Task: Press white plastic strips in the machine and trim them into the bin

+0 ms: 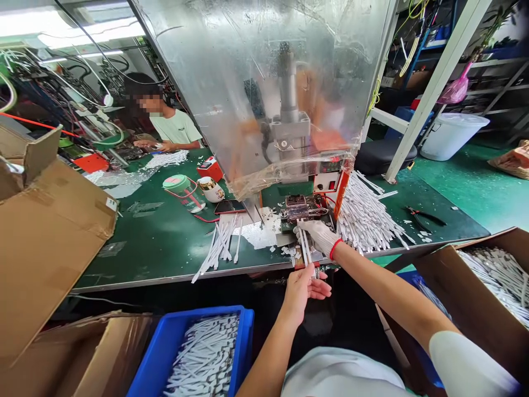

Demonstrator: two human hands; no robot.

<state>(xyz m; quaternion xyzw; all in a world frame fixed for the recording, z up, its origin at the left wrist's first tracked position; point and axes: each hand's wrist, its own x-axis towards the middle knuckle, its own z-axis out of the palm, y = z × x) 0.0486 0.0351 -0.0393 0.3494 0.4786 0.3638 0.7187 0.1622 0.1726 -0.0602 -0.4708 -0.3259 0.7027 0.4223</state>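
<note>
We hold white plastic strips (305, 246) in the closed grip of our gloved right hand (317, 236), over the edge of the green table (157, 242), just in front of the press (289, 127); our bare left hand (302, 295) is open just below the strips, its grip empty, with a heaped pile of strips (366, 218) beside them

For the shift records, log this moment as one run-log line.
right hand: gloved, grips white strips | left hand: bare, open, below strips | nearby: press, strip pile
</note>
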